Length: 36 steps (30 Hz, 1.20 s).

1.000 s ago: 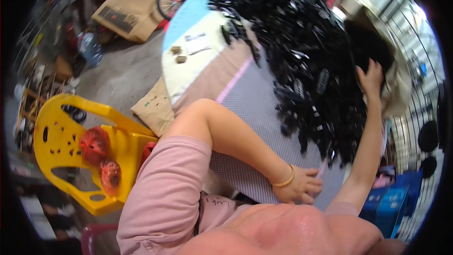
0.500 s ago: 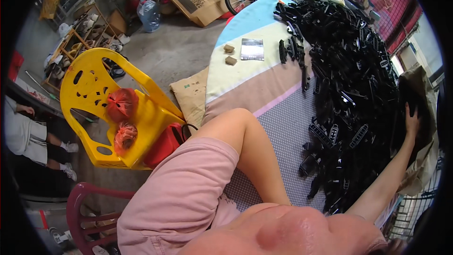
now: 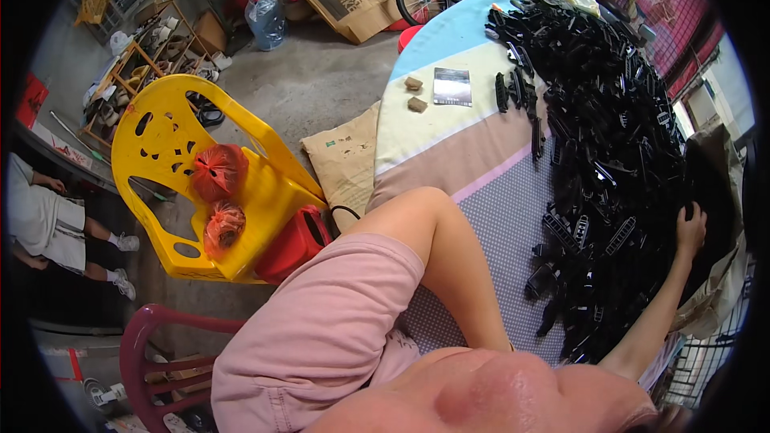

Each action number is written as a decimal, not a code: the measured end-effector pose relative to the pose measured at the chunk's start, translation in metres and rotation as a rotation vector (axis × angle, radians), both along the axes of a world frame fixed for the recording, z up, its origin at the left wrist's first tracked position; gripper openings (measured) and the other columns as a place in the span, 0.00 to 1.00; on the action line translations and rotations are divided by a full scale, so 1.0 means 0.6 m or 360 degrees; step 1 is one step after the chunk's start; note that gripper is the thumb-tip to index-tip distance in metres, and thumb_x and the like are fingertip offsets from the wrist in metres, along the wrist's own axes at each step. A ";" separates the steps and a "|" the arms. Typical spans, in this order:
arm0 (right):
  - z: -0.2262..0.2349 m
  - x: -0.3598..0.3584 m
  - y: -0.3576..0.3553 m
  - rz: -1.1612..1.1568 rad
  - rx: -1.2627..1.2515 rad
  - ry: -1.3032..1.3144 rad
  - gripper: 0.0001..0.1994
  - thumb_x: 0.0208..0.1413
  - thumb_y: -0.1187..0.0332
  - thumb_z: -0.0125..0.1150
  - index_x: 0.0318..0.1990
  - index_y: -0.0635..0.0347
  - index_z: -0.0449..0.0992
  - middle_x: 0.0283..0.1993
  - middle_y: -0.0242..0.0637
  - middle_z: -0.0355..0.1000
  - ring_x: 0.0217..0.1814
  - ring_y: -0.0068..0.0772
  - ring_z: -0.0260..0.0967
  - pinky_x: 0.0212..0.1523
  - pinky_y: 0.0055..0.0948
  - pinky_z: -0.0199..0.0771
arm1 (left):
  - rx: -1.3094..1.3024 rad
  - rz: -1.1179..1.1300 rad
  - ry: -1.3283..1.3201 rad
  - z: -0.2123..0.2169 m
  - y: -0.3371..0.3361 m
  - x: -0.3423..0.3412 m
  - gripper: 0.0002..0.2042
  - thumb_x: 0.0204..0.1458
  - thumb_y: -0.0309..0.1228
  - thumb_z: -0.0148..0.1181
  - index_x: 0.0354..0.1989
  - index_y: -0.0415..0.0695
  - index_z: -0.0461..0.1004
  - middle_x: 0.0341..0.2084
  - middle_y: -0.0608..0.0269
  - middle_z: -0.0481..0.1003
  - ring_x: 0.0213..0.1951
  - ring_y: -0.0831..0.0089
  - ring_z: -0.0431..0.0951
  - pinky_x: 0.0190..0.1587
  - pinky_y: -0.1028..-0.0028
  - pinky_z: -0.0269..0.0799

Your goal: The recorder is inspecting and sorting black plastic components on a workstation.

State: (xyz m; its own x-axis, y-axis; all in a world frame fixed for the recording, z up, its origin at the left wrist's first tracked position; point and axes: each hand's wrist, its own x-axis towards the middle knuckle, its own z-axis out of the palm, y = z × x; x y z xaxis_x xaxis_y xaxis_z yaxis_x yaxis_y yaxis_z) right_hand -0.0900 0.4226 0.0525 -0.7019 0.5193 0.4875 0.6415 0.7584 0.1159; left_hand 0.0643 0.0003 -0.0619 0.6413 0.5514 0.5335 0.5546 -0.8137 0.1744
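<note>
A large heap of black plastic pieces [image 3: 593, 160] covers the right side of the table [image 3: 505, 208]; some pieces have a ladder-like shape with slots. At the heap's right edge, by the dark mouth of a brown paper sack [image 3: 726, 265], is my right hand [image 3: 691, 228]. Its fingers are bent over black pieces, and what lies under the fingertips is hard to make out against the black. A smaller group of black pieces [image 3: 517, 96] lies apart, left of the heap. My left hand is out of view.
On the table lie a silvery card [image 3: 452, 87] and two small brown pieces [image 3: 416, 104]. A yellow chair [image 3: 152, 224] holds red plastic bags [image 3: 218, 172]. My bent leg [image 3: 457, 265] rests against the table. Another person [image 3: 56, 216] stands at far left.
My right hand has come back from inside the sack toward the heap's edge, and its spread fingers have bent. The whole view has shifted slightly.
</note>
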 end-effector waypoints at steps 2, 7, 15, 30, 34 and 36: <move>-0.003 -0.009 -0.009 0.0016 0.0001 -0.0186 0.25 0.52 0.52 0.52 0.56 0.50 0.67 0.55 0.46 0.64 0.54 0.53 0.65 0.52 0.44 0.67 | 0.0002 0.0033 0.0044 0.005 -0.004 -0.002 0.28 0.47 0.48 0.47 0.51 0.38 0.63 0.55 0.31 0.56 0.60 0.36 0.52 0.56 0.34 0.44; 0.051 0.011 -0.039 0.0438 -0.0564 -0.0451 0.24 0.47 0.53 0.61 0.42 0.68 0.76 0.38 0.50 0.75 0.40 0.48 0.73 0.44 0.36 0.70 | 0.0112 0.0131 -0.0169 0.031 -0.027 -0.012 0.25 0.53 0.49 0.43 0.54 0.46 0.63 0.55 0.41 0.60 0.59 0.46 0.59 0.55 0.42 0.55; 0.085 0.003 0.095 -0.0177 0.0227 0.0116 0.28 0.52 0.42 0.52 0.42 0.62 0.76 0.36 0.46 0.76 0.37 0.47 0.74 0.37 0.42 0.71 | 0.0070 0.0140 -0.0076 0.019 -0.020 -0.020 0.25 0.51 0.49 0.44 0.52 0.44 0.64 0.55 0.38 0.59 0.59 0.43 0.57 0.55 0.40 0.51; -0.032 0.007 0.073 -0.0298 -0.0064 -0.0296 0.31 0.56 0.40 0.38 0.57 0.53 0.66 0.55 0.53 0.65 0.55 0.54 0.64 0.56 0.55 0.57 | 0.0057 0.0022 0.0116 0.006 0.002 -0.002 0.27 0.47 0.48 0.47 0.50 0.41 0.64 0.54 0.33 0.57 0.59 0.36 0.53 0.56 0.35 0.45; -0.048 0.008 0.045 0.0026 -0.0162 -0.0416 0.25 0.58 0.48 0.43 0.43 0.65 0.74 0.42 0.58 0.71 0.47 0.58 0.67 0.48 0.45 0.68 | -0.0178 0.0093 0.0415 0.071 -0.024 -0.017 0.26 0.51 0.50 0.49 0.53 0.43 0.66 0.56 0.41 0.60 0.60 0.44 0.57 0.56 0.41 0.52; -0.029 0.014 -0.030 0.0183 -0.0317 -0.0463 0.26 0.58 0.48 0.43 0.40 0.65 0.75 0.40 0.58 0.72 0.45 0.57 0.69 0.47 0.44 0.68 | -0.0034 0.0043 0.0097 0.010 -0.002 -0.006 0.26 0.47 0.49 0.47 0.50 0.43 0.65 0.54 0.34 0.58 0.59 0.37 0.54 0.56 0.35 0.46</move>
